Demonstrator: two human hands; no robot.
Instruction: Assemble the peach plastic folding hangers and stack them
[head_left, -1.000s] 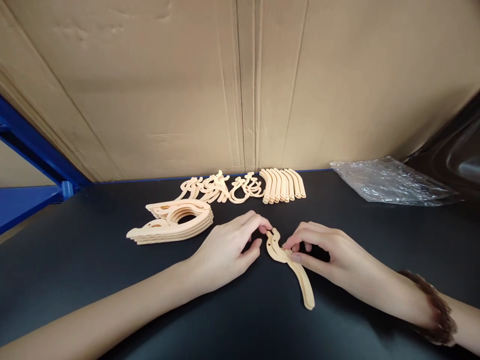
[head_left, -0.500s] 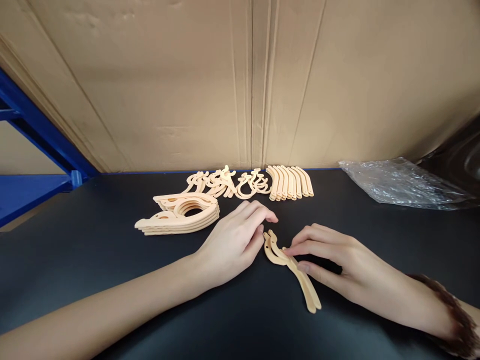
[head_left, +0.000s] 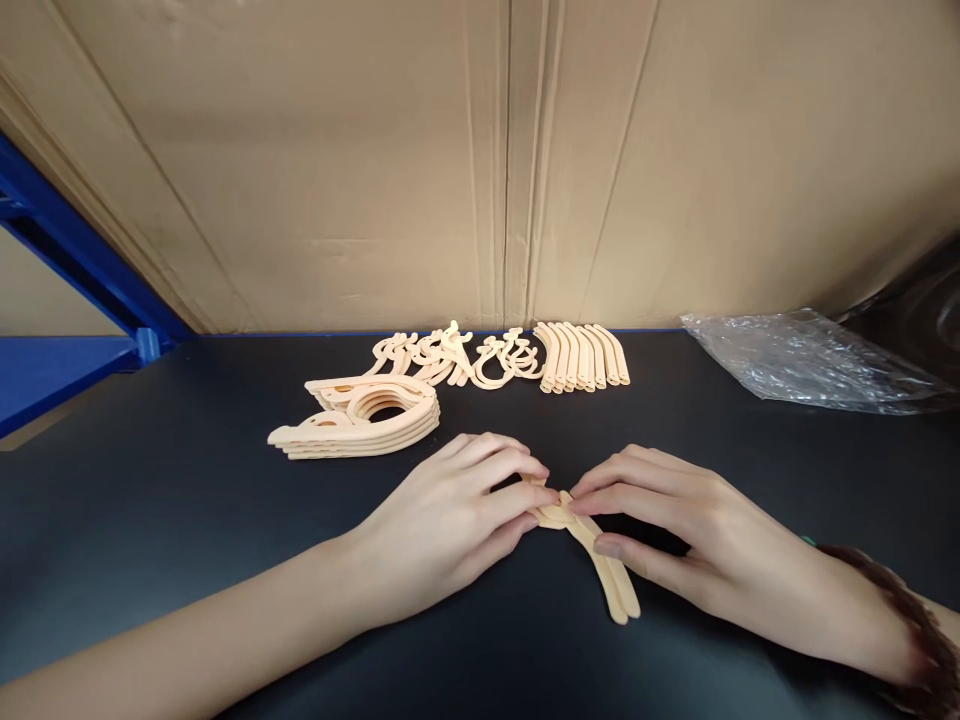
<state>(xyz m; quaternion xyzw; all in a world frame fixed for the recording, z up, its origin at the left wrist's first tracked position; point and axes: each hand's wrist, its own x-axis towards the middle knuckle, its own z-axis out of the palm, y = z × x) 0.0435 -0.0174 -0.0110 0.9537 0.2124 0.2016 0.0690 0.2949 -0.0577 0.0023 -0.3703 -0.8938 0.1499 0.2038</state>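
Observation:
A cream folding clothes hanger (head_left: 606, 578) lies on the black tabletop between my hands, its two arms side by side and pointing toward me. My left hand (head_left: 457, 520) grips its upper end, with fingertips and thumb closed about the curved part, which they partly hide. On the other side, my right hand (head_left: 667, 525) pinches the hanger near its middle, the thumb along the outer arm. Farther off to the left rests a stack of folded cream hangers (head_left: 367, 420).
Loose cream hook pieces (head_left: 454, 355) lie in a row along the back edge. Beside them stands a row of curved hanger arms (head_left: 581, 357). A clear plastic bag (head_left: 817, 360) is at the back right. Cardboard (head_left: 337, 170) walls the back; a blue metal frame (head_left: 97, 255) stands left.
My left hand has come down and closed on the hanger's upper end, which it was apart from before. My right hand has stayed on the hanger's middle.

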